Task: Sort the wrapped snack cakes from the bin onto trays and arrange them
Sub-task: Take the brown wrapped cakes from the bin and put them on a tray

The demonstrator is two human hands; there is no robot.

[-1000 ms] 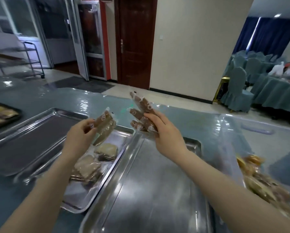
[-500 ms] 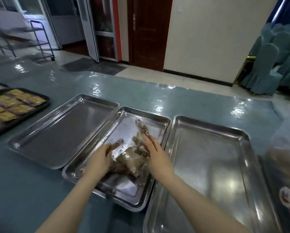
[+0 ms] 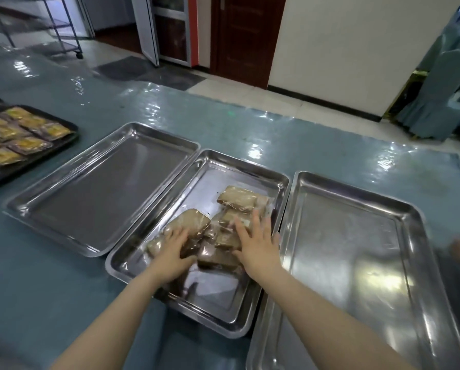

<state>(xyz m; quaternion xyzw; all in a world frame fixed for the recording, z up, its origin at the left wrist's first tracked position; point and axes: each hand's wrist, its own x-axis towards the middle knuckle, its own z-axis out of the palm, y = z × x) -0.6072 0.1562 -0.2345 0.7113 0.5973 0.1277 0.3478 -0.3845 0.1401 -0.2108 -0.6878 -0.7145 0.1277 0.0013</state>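
Several brown wrapped snack cakes (image 3: 237,200) lie in a loose heap in the middle steel tray (image 3: 205,303). My left hand (image 3: 172,252) rests flat on the cakes at the heap's left side, fingers spread. My right hand (image 3: 258,247) lies flat on the cakes at the right side, fingers straight and spread. Neither hand grips a cake. The cakes under both palms are partly hidden.
An empty steel tray (image 3: 100,193) sits to the left and another empty steel tray (image 3: 357,263) to the right. A black tray (image 3: 63,145) of yellow wrapped cakes stands at the far left. The table has a blue-green cover. At the right edge something blurred shows.
Both hands came down from chest height with cakes in them, set them in the middle tray and now lie flat on the heap. The camera tilted down.
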